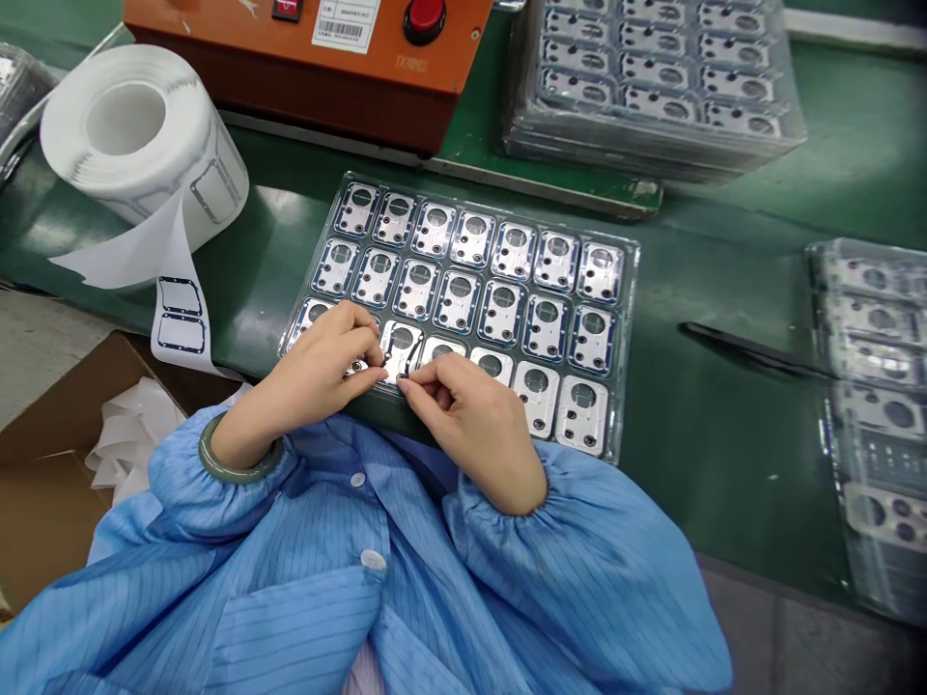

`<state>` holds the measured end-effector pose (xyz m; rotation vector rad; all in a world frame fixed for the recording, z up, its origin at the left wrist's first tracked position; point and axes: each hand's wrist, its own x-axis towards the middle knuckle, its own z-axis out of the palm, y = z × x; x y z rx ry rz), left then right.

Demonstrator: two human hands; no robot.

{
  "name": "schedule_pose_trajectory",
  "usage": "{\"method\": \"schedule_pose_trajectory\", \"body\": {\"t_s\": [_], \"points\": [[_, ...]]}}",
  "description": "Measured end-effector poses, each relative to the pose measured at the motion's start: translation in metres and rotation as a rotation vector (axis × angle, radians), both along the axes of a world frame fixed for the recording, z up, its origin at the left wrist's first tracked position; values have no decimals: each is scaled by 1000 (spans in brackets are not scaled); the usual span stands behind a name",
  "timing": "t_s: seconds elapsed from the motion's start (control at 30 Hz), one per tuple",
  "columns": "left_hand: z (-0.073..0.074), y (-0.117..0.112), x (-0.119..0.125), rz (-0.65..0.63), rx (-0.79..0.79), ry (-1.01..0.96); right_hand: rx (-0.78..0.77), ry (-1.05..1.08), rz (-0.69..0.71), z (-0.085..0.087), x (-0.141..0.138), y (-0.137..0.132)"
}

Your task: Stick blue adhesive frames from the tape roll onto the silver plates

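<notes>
Fourteen framed plates [514, 251] are being kept in the clear tray [632, 328], a dark gasket [403, 359] being pinched between left hand [311, 372] and right hand [470, 420] on the bottom row, rightward plates lying bare.

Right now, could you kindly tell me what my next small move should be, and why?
Probably press the dark frame down onto the metal plate with your right fingers: it looks only partly seated, and the plates to its right lack the frames the upper rows show.

Blue striped smock [290, 618] — white buttons [373, 560], gathered cuffs [181, 483], green bangle [238, 475]
</notes>
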<state>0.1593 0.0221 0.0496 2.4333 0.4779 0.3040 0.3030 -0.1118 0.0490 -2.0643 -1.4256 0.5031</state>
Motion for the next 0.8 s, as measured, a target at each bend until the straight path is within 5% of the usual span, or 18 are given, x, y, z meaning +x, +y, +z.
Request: {"method": "schedule_pose_trajectory", "body": {"t_s": [0.27,0.57,0.8], "points": [[-1,-2,-2,22,-2,-29,70,26,-52,-2,-3,-1],[-5,-7,-2,47,-80,-228,189,302,-163,2,-5,-8],[3,-20,3,170,65,-453,472,252,-286,-4,-19,-6]]}}
